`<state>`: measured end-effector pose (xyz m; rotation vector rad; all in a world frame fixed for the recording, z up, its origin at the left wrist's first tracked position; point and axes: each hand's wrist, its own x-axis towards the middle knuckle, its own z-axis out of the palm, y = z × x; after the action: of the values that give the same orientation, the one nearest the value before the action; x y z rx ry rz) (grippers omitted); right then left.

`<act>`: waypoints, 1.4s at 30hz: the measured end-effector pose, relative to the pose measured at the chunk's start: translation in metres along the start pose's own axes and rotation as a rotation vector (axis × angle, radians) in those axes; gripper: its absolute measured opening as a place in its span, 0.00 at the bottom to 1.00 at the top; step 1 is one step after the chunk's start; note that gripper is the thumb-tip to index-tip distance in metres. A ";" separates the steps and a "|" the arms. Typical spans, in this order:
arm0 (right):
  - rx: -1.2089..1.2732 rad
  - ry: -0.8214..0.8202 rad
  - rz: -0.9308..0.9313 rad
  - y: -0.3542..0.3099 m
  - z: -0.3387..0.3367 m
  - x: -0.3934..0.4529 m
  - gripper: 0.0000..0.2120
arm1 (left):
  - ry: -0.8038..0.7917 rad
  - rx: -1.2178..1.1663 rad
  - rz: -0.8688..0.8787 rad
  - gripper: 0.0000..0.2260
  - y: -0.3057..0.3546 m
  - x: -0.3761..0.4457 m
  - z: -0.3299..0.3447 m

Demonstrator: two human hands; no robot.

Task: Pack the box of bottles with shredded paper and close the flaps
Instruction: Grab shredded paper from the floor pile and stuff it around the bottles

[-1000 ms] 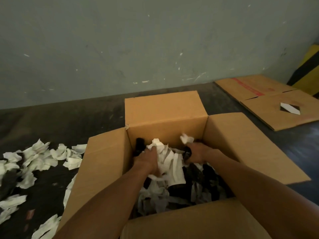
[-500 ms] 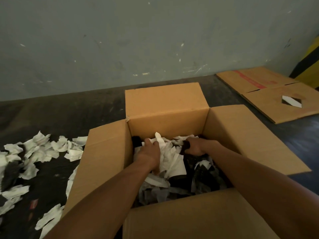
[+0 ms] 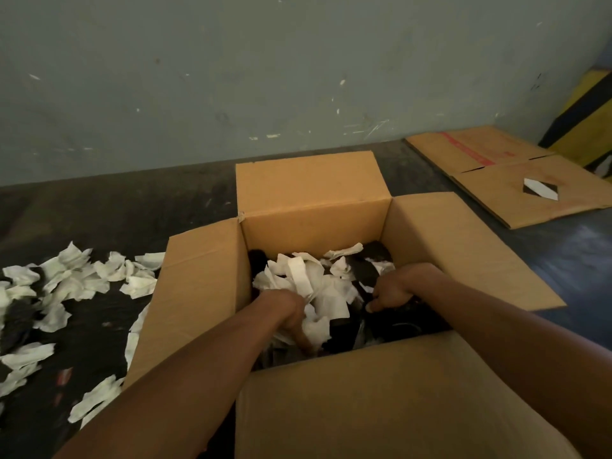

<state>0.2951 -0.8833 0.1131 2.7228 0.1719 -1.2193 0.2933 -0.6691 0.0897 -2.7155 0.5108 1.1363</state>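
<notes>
An open cardboard box [image 3: 314, 226] stands on the dark floor with all its flaps spread outward. Inside lie white shredded paper strips [image 3: 308, 279] over dark bottles [image 3: 367, 270], of which only black tops show. My left hand [image 3: 288, 309] is pushed down into the paper near the box's front, fingers buried among the strips. Over on the right side of the box, my right hand [image 3: 392, 291] has its fingers curled down onto dark contents. What either hand grips is hidden.
Loose white paper shreds [image 3: 66, 286] lie scattered on the floor left of the box. A flattened cardboard sheet [image 3: 516, 180] with red print lies at the back right. A grey wall runs behind; a yellow-and-black striped post [image 3: 586, 120] stands at the far right.
Both hands have drawn back from the far side of the box toward its front. The left hand has pushed deeper into the paper. The paper pile has shifted.
</notes>
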 end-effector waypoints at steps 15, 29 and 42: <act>0.011 0.183 0.002 -0.004 -0.006 -0.030 0.22 | -0.011 -0.432 0.017 0.12 -0.011 -0.010 -0.010; 0.390 0.284 -0.073 -0.012 0.003 0.003 0.33 | 0.146 -0.113 -0.043 0.45 -0.006 -0.002 0.008; 0.518 0.885 -0.126 -0.162 -0.052 -0.045 0.30 | 1.003 -0.348 -0.012 0.26 -0.135 -0.149 0.019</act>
<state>0.2764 -0.7169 0.1661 3.5567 0.1318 0.0436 0.2328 -0.5015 0.1839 -3.4353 0.4060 -0.2755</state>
